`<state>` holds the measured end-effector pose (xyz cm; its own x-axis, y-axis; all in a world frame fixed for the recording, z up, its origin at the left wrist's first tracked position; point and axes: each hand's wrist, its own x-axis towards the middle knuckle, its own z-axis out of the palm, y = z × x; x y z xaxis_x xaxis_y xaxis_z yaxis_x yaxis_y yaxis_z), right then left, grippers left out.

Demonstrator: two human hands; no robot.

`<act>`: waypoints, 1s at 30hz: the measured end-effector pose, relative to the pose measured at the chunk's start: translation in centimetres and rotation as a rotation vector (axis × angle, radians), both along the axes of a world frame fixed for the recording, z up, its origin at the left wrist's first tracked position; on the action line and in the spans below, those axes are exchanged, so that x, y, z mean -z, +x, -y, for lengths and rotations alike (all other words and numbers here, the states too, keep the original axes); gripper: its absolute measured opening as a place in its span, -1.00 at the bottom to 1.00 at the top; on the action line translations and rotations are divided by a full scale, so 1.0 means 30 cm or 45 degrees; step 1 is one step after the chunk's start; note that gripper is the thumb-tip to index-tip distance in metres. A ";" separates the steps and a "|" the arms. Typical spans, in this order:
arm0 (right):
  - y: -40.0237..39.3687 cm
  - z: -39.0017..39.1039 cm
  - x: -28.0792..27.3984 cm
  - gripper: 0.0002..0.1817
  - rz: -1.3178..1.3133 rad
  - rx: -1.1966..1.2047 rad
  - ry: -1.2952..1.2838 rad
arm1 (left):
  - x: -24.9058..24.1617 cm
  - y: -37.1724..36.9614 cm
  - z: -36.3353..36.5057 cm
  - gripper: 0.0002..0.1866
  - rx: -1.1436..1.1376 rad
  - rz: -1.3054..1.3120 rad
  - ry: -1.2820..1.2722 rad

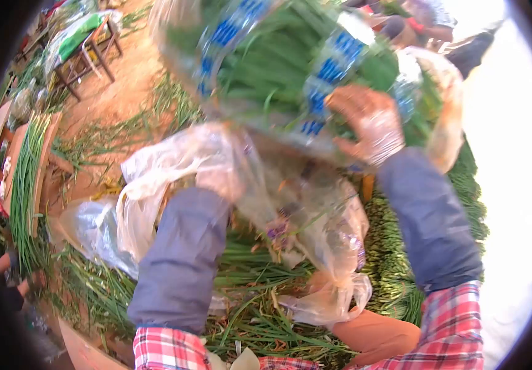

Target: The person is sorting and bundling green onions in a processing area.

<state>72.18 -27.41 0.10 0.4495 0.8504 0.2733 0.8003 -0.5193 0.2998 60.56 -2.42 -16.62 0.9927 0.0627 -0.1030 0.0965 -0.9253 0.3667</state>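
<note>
A large clear plastic bag of green chives (272, 68), crossed by blue-printed tape (337, 55), is tilted up in front of me and blurred by motion. My right hand (371, 123), in a thin clear glove, curls its fingers and thumb against the bag's near side. My left hand (219, 176) is at the bag's lower left, mostly covered by loose translucent plastic (173, 154); its fingers are hidden. More crumpled clear plastic (334, 228) hangs below the bag, between my forearms. Loose chives (259, 265) lie under it.
Stacked chive bundles (392, 265) stand at the right beside a bright white surface (512, 185). At left, long chives (28, 185) lie over a wooden board. A small stool (90, 55) stands farther back. Other people's hands (28, 283) show at the left edge.
</note>
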 end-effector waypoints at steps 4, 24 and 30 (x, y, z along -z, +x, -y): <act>-0.129 -0.008 0.030 -0.25 -0.093 0.013 -0.036 | -0.064 -0.182 0.051 -0.69 -0.062 -0.212 0.007; -0.275 0.057 0.225 -0.48 0.056 -0.150 0.133 | -0.606 -0.228 -0.289 -0.13 -0.402 0.994 -0.433; -0.083 0.064 0.071 -0.21 0.009 -0.113 -0.009 | -0.500 0.040 -0.344 -0.10 -0.213 0.801 -0.627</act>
